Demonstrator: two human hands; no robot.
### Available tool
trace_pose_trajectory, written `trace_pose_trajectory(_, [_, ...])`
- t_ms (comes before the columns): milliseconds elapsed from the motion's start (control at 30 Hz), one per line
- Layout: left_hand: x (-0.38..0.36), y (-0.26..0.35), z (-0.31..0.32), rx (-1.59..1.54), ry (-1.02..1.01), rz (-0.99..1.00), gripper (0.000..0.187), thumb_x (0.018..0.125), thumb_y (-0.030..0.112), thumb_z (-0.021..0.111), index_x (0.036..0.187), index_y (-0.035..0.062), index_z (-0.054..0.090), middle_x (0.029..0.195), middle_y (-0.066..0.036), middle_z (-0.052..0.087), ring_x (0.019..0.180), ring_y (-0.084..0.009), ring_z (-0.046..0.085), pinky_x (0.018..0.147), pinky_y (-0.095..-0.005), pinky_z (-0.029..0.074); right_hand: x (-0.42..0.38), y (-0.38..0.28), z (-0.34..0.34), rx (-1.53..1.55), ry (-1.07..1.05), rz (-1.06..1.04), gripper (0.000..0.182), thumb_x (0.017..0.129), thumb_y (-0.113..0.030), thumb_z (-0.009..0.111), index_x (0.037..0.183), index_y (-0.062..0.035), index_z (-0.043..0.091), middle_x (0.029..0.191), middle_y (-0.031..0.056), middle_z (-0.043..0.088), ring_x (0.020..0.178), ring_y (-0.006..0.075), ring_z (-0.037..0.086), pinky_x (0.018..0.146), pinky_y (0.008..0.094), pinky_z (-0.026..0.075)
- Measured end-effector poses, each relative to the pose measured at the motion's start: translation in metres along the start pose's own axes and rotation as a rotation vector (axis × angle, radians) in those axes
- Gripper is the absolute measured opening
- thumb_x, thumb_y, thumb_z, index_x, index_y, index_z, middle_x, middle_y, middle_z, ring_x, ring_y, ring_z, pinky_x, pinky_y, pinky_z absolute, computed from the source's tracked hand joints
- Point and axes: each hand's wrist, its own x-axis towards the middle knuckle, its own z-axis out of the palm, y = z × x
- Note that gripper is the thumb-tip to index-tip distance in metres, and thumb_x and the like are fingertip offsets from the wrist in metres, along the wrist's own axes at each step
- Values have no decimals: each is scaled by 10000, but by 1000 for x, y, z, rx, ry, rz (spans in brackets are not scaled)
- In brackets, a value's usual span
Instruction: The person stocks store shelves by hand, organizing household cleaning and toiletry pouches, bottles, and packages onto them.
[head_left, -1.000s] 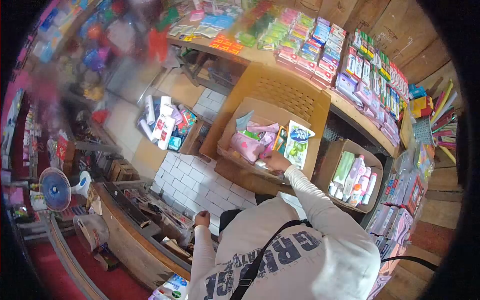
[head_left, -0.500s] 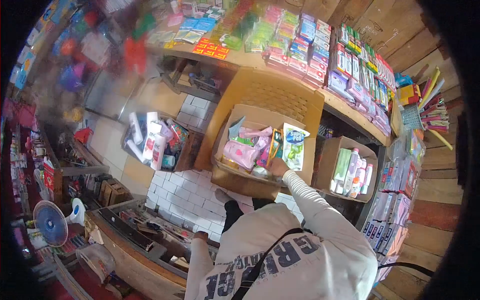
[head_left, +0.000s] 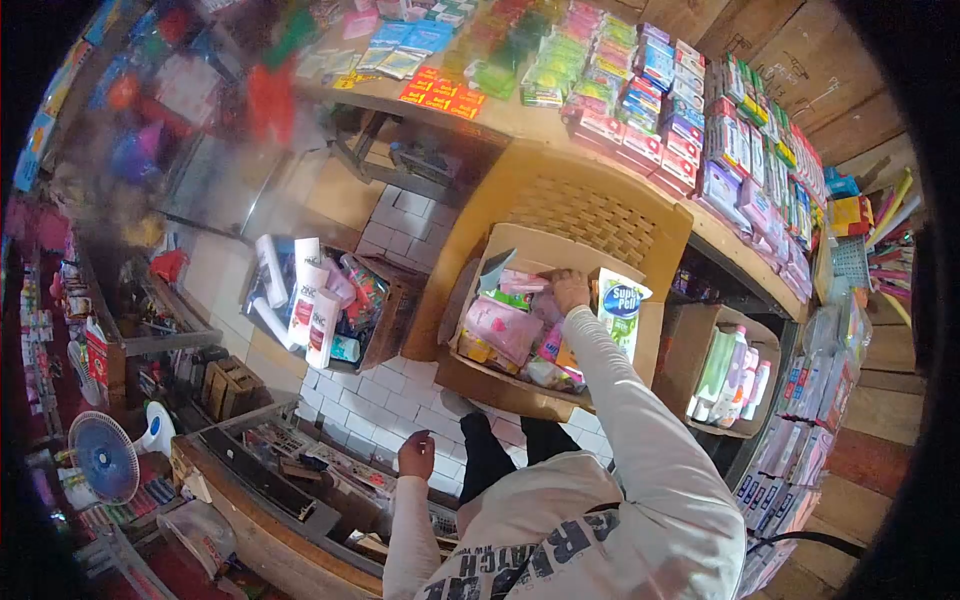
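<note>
My right hand is inside an open cardboard box, at its back side, fingers curled down among the packets. What they grip, if anything, is hidden. Beside it stands a white and green Super Pell pouch. Pink packets and other colourful packs fill the box's left and middle. My left hand hangs over the tiled floor in front of the box, fingers loosely curled, with nothing visible in them.
The box rests on a brown chair with a woven back. To the left, a crate holds white bottles; to the right, a smaller carton holds more bottles. Behind runs a shelf of boxed goods. A fan stands at lower left.
My right hand has moved from the box's front right, by an orange and green packet, to its back. My left hand has moved forward. The view has shifted, so the box appears farther right.
</note>
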Motion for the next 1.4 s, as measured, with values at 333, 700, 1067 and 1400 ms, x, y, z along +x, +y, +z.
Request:
trace_pose_trajectory(333, [-18,156,4,-180,-40,351,237,915,100,612,1124,-5,651,997,-145,698,911,-228,675,809,-336,527,-41,7,-101,574,59,-203,320,918,-258,541,952,32,672,1023,231,667,971,400,634,879,462,487])
trace_pose_trajectory(700, [-21,281,29,57,-45,715,858,773,292,793,1410,-59,338,1351,-319,446,1236,-450,470,1046,-463,390,-171,-35,-232,1358,87,-47,296,900,-99,518,1138,41,624,1105,249,636,1000,366,632,896,416,479])
trace_pose_trajectory(1067, [-56,241,-7,-5,12,418,334,914,1,467,1238,-28,544,927,-312,629,883,-483,622,715,-477,504,-150,-63,-152,1906,-270,25,268,996,-199,463,921,-7,633,816,50,620,740,155,597,689,313,497])
trace_pose_trajectory(1400, [-113,196,-42,-108,243,310,282,1013,196,488,911,-49,583,635,-162,530,560,-196,465,542,-354,398,-59,-84,56,642,-372,-81,500,921,-479,434,1147,-94,659,1266,174,607,1136,295,610,916,456,486])
